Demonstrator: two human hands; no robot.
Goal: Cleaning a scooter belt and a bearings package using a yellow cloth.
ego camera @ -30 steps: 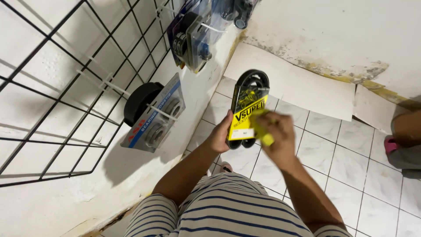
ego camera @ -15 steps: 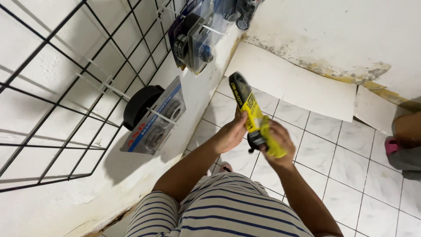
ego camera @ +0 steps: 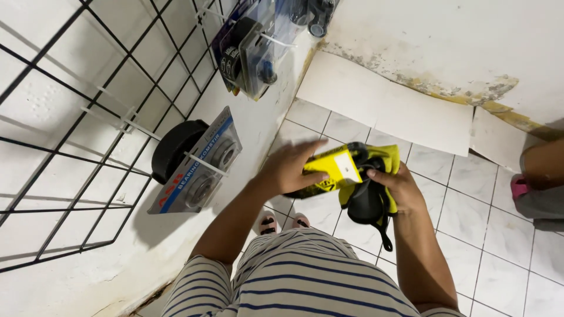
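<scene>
My left hand [ego camera: 292,167] and my right hand [ego camera: 395,185] both hold a black rubber belt in a yellow cardboard sleeve [ego camera: 351,170], chest-high above the tiled floor. The left hand lies flat on the sleeve's left end, fingers spread. The right hand grips the right end, where the black belt loop [ego camera: 370,205] hangs down under it. A black wire grid rack [ego camera: 76,135] on the white wall stands to the left, with white pegs carrying packaged parts.
A blister pack with bearings and a black round part [ego camera: 197,161] hangs low on the rack. More packages [ego camera: 252,44] hang higher up. Another person's arm and grey clothing [ego camera: 540,182] show at the right edge. My feet [ego camera: 282,223] stand on white tiles.
The yellow-sleeved belt has turned from upright, face toward me, through a tilt, to lying nearly flat across both hands. My left hand has shifted on top of it.
</scene>
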